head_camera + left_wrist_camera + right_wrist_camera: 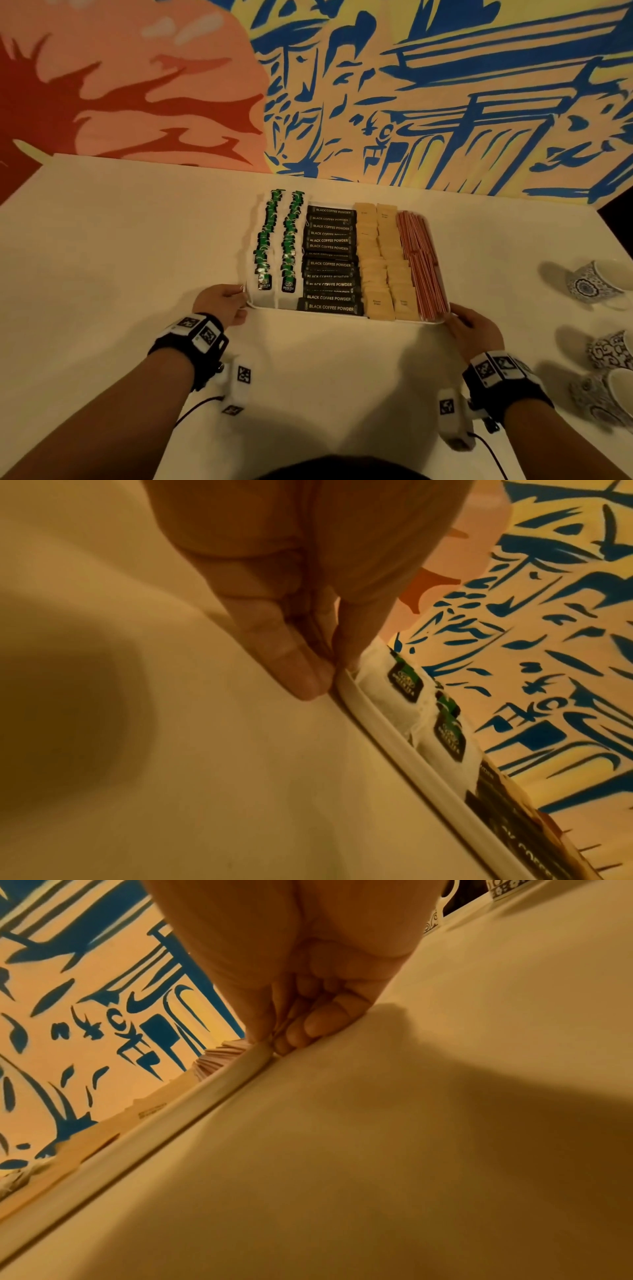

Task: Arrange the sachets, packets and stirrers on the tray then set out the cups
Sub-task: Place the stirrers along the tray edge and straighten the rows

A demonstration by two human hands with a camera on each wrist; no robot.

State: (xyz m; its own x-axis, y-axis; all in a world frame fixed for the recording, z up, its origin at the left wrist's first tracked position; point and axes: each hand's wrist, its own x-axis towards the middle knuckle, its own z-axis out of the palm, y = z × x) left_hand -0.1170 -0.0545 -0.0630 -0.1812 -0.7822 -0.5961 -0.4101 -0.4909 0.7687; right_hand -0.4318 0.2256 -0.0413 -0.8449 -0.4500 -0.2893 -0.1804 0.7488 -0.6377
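Now, with my left hand (222, 301) and right hand (474, 329) each pinching a near corner of the filled tray (342, 314) on the bench (137, 240), I'd slide it level and evenly so the stirrers (423, 263) stay put.

Green-tagged white tea bags (265, 246), black coffee-powder packets (330, 260), tan sugar sachets (385, 260) and red-striped stirrers (423, 263) are filling the white tray (308, 311); blue-and-white patterned cups (591, 281) are showing floral motifs.
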